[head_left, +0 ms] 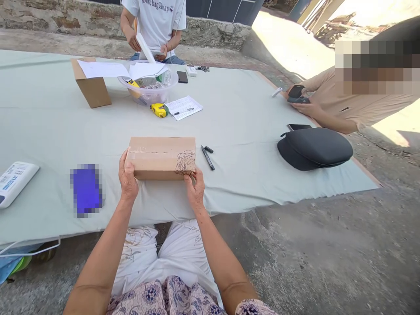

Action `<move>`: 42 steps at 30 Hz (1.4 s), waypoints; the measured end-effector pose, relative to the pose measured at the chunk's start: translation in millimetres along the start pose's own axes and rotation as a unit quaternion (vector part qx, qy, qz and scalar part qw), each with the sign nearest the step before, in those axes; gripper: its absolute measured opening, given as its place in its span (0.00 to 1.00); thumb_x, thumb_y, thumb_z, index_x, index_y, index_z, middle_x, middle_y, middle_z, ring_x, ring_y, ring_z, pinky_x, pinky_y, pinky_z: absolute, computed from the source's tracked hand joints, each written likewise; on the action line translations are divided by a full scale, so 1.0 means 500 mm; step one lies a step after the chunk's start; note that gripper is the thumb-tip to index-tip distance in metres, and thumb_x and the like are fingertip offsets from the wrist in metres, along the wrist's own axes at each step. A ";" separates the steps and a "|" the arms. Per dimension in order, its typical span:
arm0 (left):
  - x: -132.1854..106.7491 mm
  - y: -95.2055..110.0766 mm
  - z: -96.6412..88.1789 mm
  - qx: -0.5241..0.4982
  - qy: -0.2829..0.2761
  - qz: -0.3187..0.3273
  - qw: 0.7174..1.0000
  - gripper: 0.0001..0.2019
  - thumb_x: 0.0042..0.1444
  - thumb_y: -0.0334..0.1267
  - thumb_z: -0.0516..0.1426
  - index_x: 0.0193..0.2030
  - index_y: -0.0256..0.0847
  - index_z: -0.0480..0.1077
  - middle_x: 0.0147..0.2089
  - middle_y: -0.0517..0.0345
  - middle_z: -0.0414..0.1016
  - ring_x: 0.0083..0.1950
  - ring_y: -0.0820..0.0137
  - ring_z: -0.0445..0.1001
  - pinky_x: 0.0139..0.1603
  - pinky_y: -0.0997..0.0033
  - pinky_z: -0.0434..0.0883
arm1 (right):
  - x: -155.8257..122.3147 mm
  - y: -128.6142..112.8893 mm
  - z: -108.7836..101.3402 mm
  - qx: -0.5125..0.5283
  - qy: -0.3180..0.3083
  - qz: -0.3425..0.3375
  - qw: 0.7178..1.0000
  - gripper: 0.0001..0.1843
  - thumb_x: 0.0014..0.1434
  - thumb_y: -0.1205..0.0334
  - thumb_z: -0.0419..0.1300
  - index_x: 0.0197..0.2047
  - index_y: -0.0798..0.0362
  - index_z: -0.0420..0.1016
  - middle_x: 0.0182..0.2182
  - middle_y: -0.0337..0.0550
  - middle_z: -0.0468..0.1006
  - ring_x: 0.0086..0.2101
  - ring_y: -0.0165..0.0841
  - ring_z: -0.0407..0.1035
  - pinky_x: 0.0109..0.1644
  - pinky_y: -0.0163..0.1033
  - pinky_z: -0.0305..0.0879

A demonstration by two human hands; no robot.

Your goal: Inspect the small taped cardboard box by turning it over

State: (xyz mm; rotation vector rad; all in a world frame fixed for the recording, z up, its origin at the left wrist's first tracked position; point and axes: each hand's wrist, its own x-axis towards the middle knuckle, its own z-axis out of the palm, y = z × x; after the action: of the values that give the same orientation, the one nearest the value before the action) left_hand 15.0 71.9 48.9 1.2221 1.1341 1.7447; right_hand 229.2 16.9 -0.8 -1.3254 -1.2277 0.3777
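A brown cardboard box [157, 156] is in front of me near the table's front edge, between my two hands. Black scribbled lines cover its right end. My left hand [128, 177] grips the left end, and my right hand [196, 188] is closed on the near right corner. Whether the box rests on the cloth or is slightly raised, I cannot tell. Just right of the box lies a black marker [208, 158], with its black cap [208, 149] off beside it.
A pale cloth [243, 131] covers the table. Farther back are a plastic basin [147, 94], a cardboard box [93, 89], a yellow tape measure [159, 110] and a written sheet [188, 107]. A black case [316, 148] stands right. Two people sit at the far and right sides.
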 end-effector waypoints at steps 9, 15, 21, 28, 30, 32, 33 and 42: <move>-0.102 -0.010 0.003 -0.074 -0.024 -0.293 0.953 0.28 0.60 0.53 0.56 0.64 0.42 0.61 0.62 0.41 0.71 0.55 0.60 0.77 0.48 0.62 0.78 | 0.054 -0.209 -0.067 -0.183 0.059 -0.238 0.952 0.16 0.64 0.55 0.63 0.54 0.45 0.76 0.51 0.48 0.74 0.55 0.42 0.68 0.61 0.53 0.66; -0.073 0.056 -0.051 0.149 0.007 -0.130 0.980 0.27 0.64 0.47 0.57 0.67 0.44 0.59 0.67 0.42 0.66 0.69 0.57 0.66 0.70 0.53 0.64 | 0.073 -0.255 -0.035 -0.221 0.003 -0.296 0.929 0.10 0.63 0.56 0.64 0.47 0.47 0.78 0.47 0.47 0.75 0.51 0.41 0.68 0.58 0.49 0.68; -0.027 0.165 -0.009 0.217 -0.090 0.127 0.964 0.28 0.68 0.55 0.50 0.70 0.45 0.58 0.72 0.42 0.60 0.73 0.56 0.62 0.70 0.50 0.64 | 0.068 -0.248 -0.031 -0.208 0.009 -0.285 0.936 0.11 0.65 0.52 0.62 0.46 0.47 0.79 0.47 0.47 0.75 0.51 0.41 0.68 0.58 0.49 0.66; -0.041 0.175 0.064 0.310 -0.169 0.247 0.902 0.21 0.68 0.51 0.52 0.58 0.42 0.74 0.75 0.43 0.55 0.75 0.54 0.58 0.71 0.48 0.64 | 0.082 -0.246 -0.035 -0.190 0.018 -0.302 0.934 0.11 0.67 0.52 0.60 0.44 0.48 0.80 0.46 0.48 0.76 0.50 0.40 0.68 0.57 0.46 0.68; -0.041 0.168 0.053 0.319 -0.176 0.251 0.897 0.20 0.67 0.51 0.53 0.58 0.43 0.74 0.75 0.44 0.56 0.75 0.53 0.58 0.71 0.47 0.65 | 0.086 -0.245 -0.035 -0.185 0.004 -0.312 0.932 0.12 0.68 0.53 0.58 0.46 0.48 0.80 0.46 0.48 0.76 0.50 0.40 0.69 0.58 0.47 0.68; -0.039 0.162 0.038 0.326 -0.184 0.264 0.889 0.21 0.66 0.51 0.56 0.60 0.45 0.73 0.75 0.46 0.56 0.76 0.52 0.56 0.72 0.45 0.63 | 0.093 -0.241 -0.035 -0.168 -0.008 -0.318 0.933 0.12 0.69 0.55 0.57 0.47 0.48 0.80 0.46 0.47 0.77 0.50 0.39 0.69 0.58 0.47 0.68; -0.038 0.159 0.031 0.329 -0.185 0.270 0.886 0.21 0.65 0.50 0.57 0.61 0.46 0.73 0.75 0.46 0.56 0.76 0.52 0.55 0.72 0.44 0.62 | 0.097 -0.237 -0.034 -0.153 -0.015 -0.320 0.935 0.12 0.69 0.56 0.56 0.47 0.48 0.79 0.46 0.47 0.78 0.50 0.39 0.70 0.58 0.48 0.68; -0.046 0.134 0.045 0.290 -0.132 0.303 0.898 0.14 0.67 0.44 0.56 0.55 0.51 0.77 0.68 0.52 0.66 0.76 0.56 0.56 0.74 0.43 0.59 | 0.115 -0.181 -0.050 0.063 -0.045 -0.300 0.951 0.12 0.69 0.64 0.53 0.50 0.44 0.75 0.47 0.42 0.81 0.55 0.39 0.72 0.62 0.54 0.70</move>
State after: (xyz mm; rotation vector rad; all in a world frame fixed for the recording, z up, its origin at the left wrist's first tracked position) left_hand 38.6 33.0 107.4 2.3059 1.2274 1.6118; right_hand 234.8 23.7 109.0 -0.7771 -1.5834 0.0752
